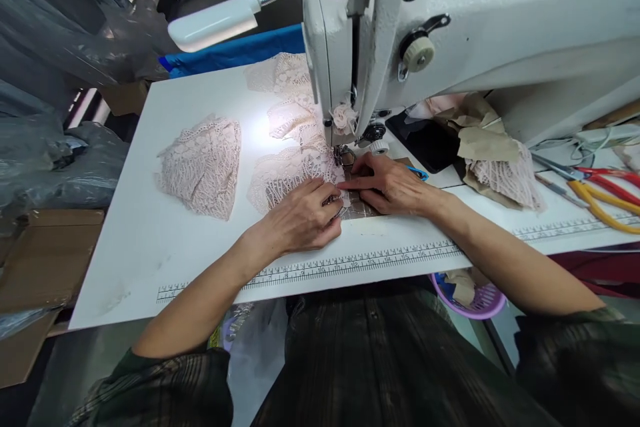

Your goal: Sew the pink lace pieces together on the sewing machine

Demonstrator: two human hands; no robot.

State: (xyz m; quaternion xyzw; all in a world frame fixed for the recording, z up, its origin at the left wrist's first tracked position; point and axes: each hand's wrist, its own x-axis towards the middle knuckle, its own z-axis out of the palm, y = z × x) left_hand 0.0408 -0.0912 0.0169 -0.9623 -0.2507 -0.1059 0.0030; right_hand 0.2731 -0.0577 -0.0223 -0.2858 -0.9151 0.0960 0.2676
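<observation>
Pale pink lace [287, 163] lies under the needle and presser foot [344, 155] of a white sewing machine [340, 53]. My left hand [307, 213] rests on the near end of this lace, its bent fingers closed on the edge. From the other side, my right hand [387, 183] reaches in beside the presser foot. Its index finger stretches to the lace edge at my left fingertips, and the other fingers are apart, over a brownish patch of the machine bed. What lies under my left palm is hidden.
Another lace piece [203, 167] lies left on the white table [130, 233]. A printed ruler [320, 267] runs along the front edge. To the right are a black phone-like slab [425, 140], scraps with lace [495, 153] and yellow-handled scissors [605, 203]. A lamp [215, 23] hangs above.
</observation>
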